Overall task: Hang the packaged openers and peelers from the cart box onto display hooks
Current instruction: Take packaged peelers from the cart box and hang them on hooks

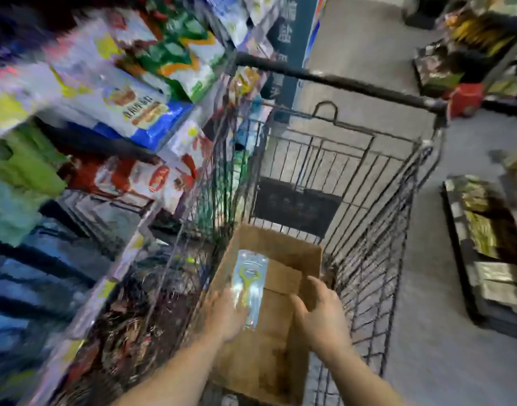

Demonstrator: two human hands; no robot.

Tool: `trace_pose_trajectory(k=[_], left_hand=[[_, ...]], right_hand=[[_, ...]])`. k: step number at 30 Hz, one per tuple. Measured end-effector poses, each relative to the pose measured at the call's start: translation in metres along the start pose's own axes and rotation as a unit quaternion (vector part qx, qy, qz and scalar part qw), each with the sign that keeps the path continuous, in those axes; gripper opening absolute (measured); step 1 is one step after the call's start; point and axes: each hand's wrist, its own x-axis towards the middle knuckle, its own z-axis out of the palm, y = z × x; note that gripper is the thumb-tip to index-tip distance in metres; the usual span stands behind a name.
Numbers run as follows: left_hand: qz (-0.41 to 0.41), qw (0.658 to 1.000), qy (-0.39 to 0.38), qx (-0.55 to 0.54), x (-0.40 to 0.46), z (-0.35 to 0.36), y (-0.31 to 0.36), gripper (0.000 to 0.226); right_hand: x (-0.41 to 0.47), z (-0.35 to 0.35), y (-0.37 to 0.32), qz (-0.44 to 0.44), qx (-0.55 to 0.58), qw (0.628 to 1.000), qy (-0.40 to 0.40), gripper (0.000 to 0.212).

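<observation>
A brown cardboard box [283, 341] sits inside a black wire shopping cart [377, 259]. My left hand [226, 313] holds a clear blister pack with a yellow-green peeler [249, 284] over the box's left side, the pack pointing away from me. My right hand [321, 315] is over the box's right wall, fingers curled at the edge of an inner flap; whether it grips the flap is unclear in the blur. The box bottom that shows holds no other packs.
Shelves of snack bags [128, 92] run along the left, close against the cart. The cart handle bar [339, 82] crosses the top. Low display pallets [485, 244] stand on the right across a grey floor aisle [441, 361].
</observation>
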Motion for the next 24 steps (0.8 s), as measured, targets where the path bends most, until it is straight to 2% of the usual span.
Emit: trace_pose_trajectory(k=[2,7,10,14,17,20,24], left_hand=[[-0.022,0.999,-0.017,-0.027,0.032,0.021,0.000,0.062],[-0.092,0.991,-0.044,-0.087,0.100,0.081,-0.015,0.081],[-0.111,0.988,-0.028,-0.106,0.119,0.113,-0.026,0.090],[-0.114,0.991,0.042,-0.049,0.120,0.137,-0.029,0.103],[-0.148,0.985,0.038,-0.075,0.123,0.140,-0.026,0.110],[-0.181,0.971,0.022,-0.153,0.124,0.131,-0.020,0.102],[-0.162,0.954,0.043,-0.251,0.100,0.107,-0.002,0.080]], right_hand=[[0.016,0.020,0.010,0.029,0.000,0.999,-0.014,0.058],[0.049,0.066,0.039,0.072,-0.011,0.996,-0.048,0.056],[0.064,0.084,0.056,0.098,0.003,0.993,-0.061,0.056],[0.071,0.096,0.064,0.101,0.019,0.992,-0.071,0.056],[0.074,0.096,0.064,0.089,0.029,0.993,-0.071,0.056],[0.074,0.089,0.062,0.081,0.044,0.994,-0.066,0.056],[0.065,0.075,0.055,0.054,0.052,0.996,-0.055,0.057]])
